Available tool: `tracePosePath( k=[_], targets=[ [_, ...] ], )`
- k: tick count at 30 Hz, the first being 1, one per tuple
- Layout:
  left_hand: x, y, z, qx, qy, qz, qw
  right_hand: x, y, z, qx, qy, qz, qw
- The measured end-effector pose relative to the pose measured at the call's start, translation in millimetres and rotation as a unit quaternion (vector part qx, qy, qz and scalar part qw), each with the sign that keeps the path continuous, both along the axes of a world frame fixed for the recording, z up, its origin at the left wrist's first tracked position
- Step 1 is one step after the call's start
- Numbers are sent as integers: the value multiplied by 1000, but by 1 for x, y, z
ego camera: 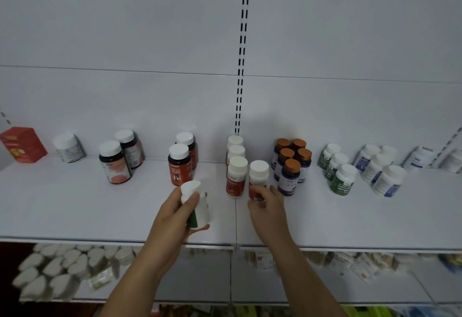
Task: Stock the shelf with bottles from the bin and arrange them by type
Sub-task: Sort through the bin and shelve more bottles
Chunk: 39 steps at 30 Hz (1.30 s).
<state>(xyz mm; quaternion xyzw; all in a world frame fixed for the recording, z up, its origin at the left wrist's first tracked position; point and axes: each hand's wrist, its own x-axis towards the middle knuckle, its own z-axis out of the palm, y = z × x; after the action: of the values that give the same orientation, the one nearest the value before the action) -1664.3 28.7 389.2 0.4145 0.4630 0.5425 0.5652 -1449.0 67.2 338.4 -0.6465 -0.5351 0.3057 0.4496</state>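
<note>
So the left hand [172,214] has its fingers and thumb wrapped round a white bottle with a green label [197,210]. It holds the bottle tilted above the front part of the shelf [75,204], cap pointing up and away.

The right hand [268,207] is pinching a white-capped bottle with a red label [258,177] low on its body. That one is upright, just right of the front bottle in a row of three matching red-label bottles [236,166]. Can't tell if its base is fully down on the shelf, the fingers cover it.

The rest of the shelf is grouped by type. To the right there are dark bottles with orange caps [292,161], then a green-label bunch [337,169], then blue-label white bottles [382,171]. Going left there's a pair of red Fe bottles [181,159], a pair of dark bottles with pink labels [120,156], a lone white jar [68,147] and a red box [23,144]. The lower shelf [200,279] holds blurry packs.
</note>
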Motion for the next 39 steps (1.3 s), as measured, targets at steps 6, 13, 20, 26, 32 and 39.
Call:
tracePosePath(
  k=[6,13,20,26,32,39],
  targets=[
    [21,13,2,-6,14,-20,1000,2,20,-1,-9,20,-5,1000],
    [48,33,3,-32,-11,-60,998,0,48,12,-18,142,-34,989],
    [59,43,-6,-36,12,-61,997,-1,76,18,-42,278,-63,958],
    [58,47,-9,-29,29,-57,998,-5,93,17,-49,335,-55,939],
    [57,52,-7,-26,23,-55,998,-4,100,16,-44,330,-57,941],
    [58,54,-9,-23,26,-58,998,-4,103,9,-42,322,-51,944]
  ],
)
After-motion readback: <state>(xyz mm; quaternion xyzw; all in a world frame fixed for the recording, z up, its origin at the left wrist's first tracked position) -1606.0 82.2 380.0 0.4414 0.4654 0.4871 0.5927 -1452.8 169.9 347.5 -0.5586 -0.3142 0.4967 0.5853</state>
